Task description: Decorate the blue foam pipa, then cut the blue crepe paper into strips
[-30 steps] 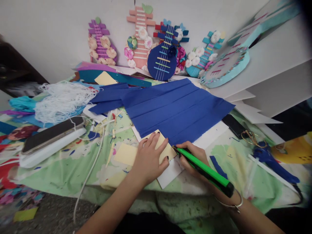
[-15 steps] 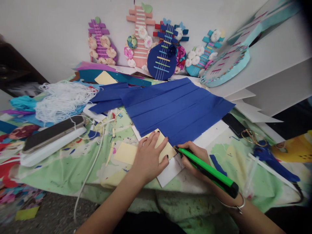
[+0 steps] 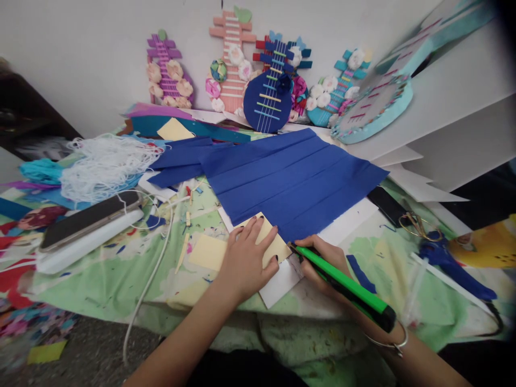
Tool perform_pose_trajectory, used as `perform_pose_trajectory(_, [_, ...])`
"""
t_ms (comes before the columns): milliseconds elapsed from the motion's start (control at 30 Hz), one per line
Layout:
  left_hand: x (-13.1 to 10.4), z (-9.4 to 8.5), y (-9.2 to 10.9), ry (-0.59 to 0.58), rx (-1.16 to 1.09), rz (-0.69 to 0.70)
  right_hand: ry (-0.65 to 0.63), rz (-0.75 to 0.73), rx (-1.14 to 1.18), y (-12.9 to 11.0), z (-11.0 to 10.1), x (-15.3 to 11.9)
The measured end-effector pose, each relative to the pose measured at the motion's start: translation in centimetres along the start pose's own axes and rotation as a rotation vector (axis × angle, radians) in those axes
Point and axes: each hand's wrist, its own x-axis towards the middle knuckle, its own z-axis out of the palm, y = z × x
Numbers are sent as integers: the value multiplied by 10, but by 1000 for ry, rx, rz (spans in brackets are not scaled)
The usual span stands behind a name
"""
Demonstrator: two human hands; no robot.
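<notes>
My left hand (image 3: pixel 249 263) lies flat with its fingers spread, pressing on a pale yellow card (image 3: pixel 278 247). In my right hand (image 3: pixel 322 263) is a green utility knife (image 3: pixel 346 282), its tip touching the card's right corner. Beneath the card, a white sheet (image 3: pixel 278 285) shows at the front. Just behind lies a large creased piece of blue paper (image 3: pixel 278 177), its front edge close to both hands. A second pale yellow piece (image 3: pixel 207 252) rests to the left of my left hand, partly covered by it.
White string (image 3: pixel 107 166) is heaped at the left, near a phone (image 3: pixel 88 220) on a white box. Blue-handled scissors (image 3: pixel 451 263) and a dark phone (image 3: pixel 389 207) lie at the right. Decorated paper instruments, including a blue one (image 3: pixel 268 102), lean on the wall.
Both hands keep nearly the same place, with the utility knife still at the card's corner. The right wrist and the knife's rear end have shifted very slightly to the right.
</notes>
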Motion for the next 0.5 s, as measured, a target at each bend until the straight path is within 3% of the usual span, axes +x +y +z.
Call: perform_pose_trajectory(500, [0, 3, -1, 10, 15, 12, -4, -29, -13, 0, -2, -3])
